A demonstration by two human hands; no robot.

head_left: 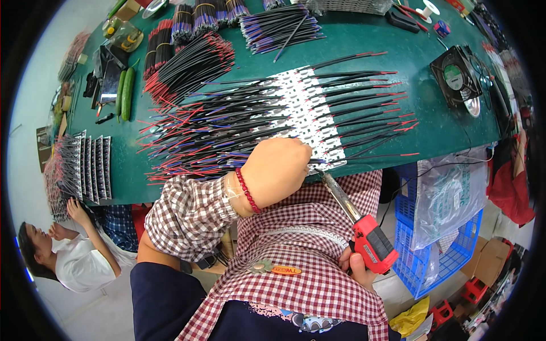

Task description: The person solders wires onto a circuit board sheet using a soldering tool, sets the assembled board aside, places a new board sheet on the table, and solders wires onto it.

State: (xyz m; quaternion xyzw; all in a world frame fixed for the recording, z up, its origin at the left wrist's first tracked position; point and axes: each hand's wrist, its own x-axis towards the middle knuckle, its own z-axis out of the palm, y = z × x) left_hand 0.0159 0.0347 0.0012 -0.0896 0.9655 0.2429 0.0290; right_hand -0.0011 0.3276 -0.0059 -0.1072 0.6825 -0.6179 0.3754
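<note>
At the near edge of the white circuit-board panel (310,116), my left hand (277,170) is closed in a pinch, its back toward me. Its fingertips hide whatever they hold. My right hand (358,268), low beside the checked apron, grips a red soldering iron (375,244). The iron's metal shaft slants up and leftward, its tip close to the panel's near corner and my left fingers. Many black wires (227,116) with red or blue ends lie across the panel and stick out to both sides.
Wire bundles (193,65) lie at the back of the green table (392,51). Cucumbers (127,94) are on the left, with finished-looking strips (94,167) nearer. A black fan (455,77) stands right. Blue crates (424,256) sit below the edge. Another person (85,258) sits at left.
</note>
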